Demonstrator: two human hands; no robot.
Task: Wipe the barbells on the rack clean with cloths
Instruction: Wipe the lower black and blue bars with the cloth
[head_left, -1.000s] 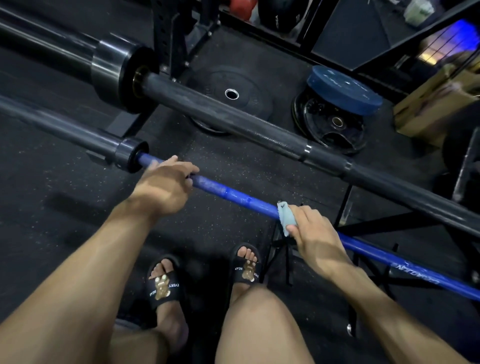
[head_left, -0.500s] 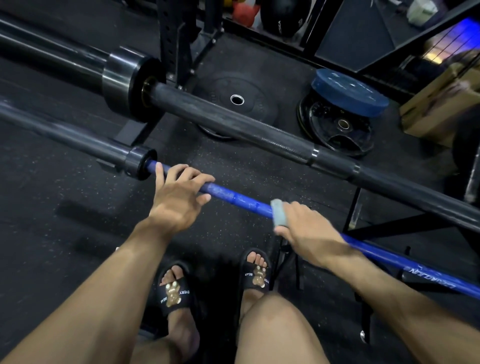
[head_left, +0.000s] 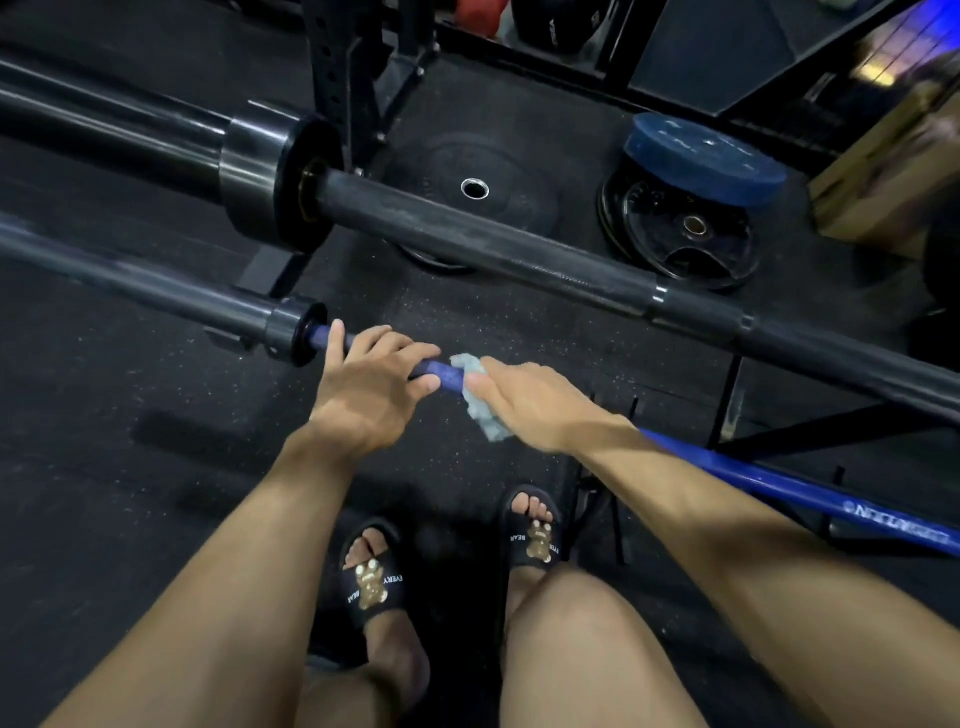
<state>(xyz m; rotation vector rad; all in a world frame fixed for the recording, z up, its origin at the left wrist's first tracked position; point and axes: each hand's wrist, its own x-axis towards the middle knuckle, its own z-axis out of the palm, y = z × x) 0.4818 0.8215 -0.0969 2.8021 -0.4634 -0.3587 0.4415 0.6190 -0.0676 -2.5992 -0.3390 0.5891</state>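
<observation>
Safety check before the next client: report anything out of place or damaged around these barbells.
One thing: the blue plate lies tilted on top of the black plate on the floor, not stacked flush. The blue barbell and black barbell show no damage I can make out.

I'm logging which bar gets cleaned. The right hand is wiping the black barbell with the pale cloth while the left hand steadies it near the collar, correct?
Not quite: the head view shows the right hand pressing the pale cloth on the blue barbell, not the black barbell. The left hand does steady it near the collar.
</observation>
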